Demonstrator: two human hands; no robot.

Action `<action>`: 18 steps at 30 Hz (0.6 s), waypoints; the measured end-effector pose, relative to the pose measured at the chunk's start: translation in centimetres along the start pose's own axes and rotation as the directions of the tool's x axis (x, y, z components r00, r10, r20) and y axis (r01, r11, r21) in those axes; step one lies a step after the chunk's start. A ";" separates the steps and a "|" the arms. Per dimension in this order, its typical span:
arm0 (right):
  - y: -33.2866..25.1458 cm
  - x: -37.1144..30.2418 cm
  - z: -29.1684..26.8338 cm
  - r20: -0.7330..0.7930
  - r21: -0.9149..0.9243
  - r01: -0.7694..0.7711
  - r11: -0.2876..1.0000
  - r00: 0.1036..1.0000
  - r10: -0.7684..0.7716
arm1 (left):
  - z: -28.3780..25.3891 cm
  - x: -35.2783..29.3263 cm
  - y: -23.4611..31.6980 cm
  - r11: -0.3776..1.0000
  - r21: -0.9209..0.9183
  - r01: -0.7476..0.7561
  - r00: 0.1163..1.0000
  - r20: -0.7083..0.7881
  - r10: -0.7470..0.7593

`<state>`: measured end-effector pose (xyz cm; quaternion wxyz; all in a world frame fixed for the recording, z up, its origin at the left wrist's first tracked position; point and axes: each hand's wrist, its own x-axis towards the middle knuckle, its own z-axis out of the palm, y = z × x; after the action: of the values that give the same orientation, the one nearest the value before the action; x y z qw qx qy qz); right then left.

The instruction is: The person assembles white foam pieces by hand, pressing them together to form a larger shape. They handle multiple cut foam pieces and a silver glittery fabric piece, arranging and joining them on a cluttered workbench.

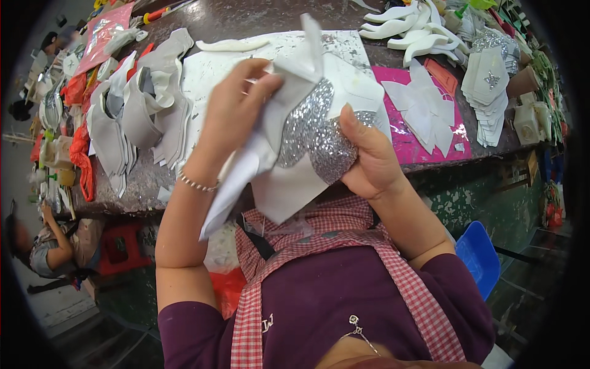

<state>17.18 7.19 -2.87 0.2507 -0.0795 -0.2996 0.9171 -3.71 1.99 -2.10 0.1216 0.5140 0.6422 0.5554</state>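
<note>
Between my hands is a floppy shoe upper with silver glitter panels and white and pale grey flaps, held above the front edge of the table. My left hand is closed, its thumb and fingers pinching a pale grey flap at the upper left of the piece. With the thumb on top, my right hand grips the glitter part at its right edge. A white flap hangs down past my left wrist, and a pale pointed flap hangs in front of my apron. The fingers beneath the piece are hidden.
Grey curved upper pieces are stacked at left. A white board lies under my hands, with a pink sheet bearing white star-shaped pieces beside it. White curved foam pieces and stacked cut pieces lie at right. Another person sits at far left.
</note>
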 end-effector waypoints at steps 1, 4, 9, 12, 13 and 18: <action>-0.4 0.2 0.1 0.017 0.046 0.033 0.998 0.999 -0.034 | -1.0 0.3 1.1 0.990 0.098 -0.100 0.992 -0.069 0.107; -1.5 0.8 0.4 -0.007 0.067 0.092 0.994 0.996 -0.091 | -3.5 -1.3 6.1 0.947 0.238 -0.216 0.975 0.003 0.222; -0.8 1.5 1.0 -0.150 0.017 0.186 0.982 0.972 -0.182 | -0.3 -7.0 7.7 0.942 0.255 0.218 0.707 0.624 -0.332; 0.2 1.4 1.3 -0.140 0.018 0.146 0.989 0.980 -0.142 | 3.5 -10.4 2.1 0.528 -0.645 0.553 0.830 0.370 -0.418; 0.5 1.2 1.3 -0.135 0.012 0.134 0.991 0.982 -0.131 | 4.4 -9.7 2.8 0.409 -0.794 0.449 0.865 0.272 -0.421; 1.0 0.4 1.1 -0.235 -0.001 0.194 0.981 0.954 -0.188 | 4.2 -8.6 2.7 0.360 -0.876 0.320 0.904 0.168 -0.394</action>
<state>16.09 6.15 -2.53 0.3725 -0.1548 -0.2643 0.8761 4.53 -2.77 -4.83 0.4663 0.2012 0.3547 0.7850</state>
